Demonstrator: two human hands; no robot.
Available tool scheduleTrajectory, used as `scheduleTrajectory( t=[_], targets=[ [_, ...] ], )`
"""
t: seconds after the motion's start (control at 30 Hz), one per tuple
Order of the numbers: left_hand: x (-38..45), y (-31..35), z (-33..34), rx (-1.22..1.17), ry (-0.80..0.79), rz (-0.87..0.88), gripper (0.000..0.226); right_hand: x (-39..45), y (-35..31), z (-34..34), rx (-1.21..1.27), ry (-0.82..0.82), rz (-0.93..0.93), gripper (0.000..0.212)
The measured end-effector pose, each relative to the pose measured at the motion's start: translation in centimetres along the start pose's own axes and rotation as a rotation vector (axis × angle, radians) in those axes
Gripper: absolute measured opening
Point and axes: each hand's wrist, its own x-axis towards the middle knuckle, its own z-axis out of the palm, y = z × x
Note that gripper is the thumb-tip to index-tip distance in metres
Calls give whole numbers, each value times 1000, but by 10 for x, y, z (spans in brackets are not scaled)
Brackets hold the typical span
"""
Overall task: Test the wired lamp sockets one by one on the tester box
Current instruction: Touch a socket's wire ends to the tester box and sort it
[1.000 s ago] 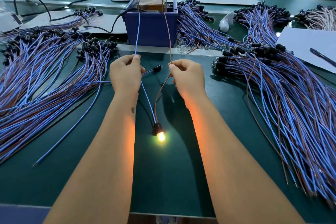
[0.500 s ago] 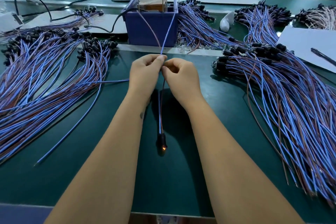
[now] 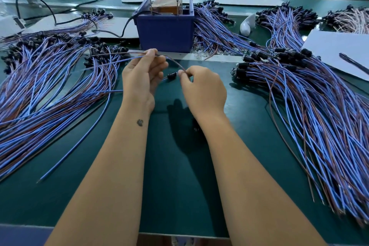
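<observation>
The left hand [image 3: 142, 78] pinches a blue and brown wire pair near its free ends; the right hand [image 3: 201, 88] pinches the same wires just beside the black socket [image 3: 171, 75], held between the hands above the mat [image 3: 179, 195]. A second ago the wires touched the tester box [image 3: 165, 30] and the bulb glowed; now they are off and swung left toward the left pile [image 3: 50, 86]. Likely passed, so it probably joins that pile.
</observation>
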Motion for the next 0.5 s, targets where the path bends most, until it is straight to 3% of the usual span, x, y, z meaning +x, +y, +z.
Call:
scheduleTrajectory(
  t=[0.13, 0.3, 0.37, 0.5],
  targets=[
    [-4, -5, 2, 193, -127, 18, 13, 2, 3, -10, 100, 218, 44, 29],
    [-10, -13, 4, 404, -375, 3, 13, 5, 6, -20, 570, 393, 93, 16],
    [-14, -19, 6, 529, -411, 52, 12, 9, 8, -23, 722, 394, 142, 13],
    [-16, -31, 7, 724, -331, 186, 8, 17, 16, -27, 918, 222, 251, 46]
  ],
)
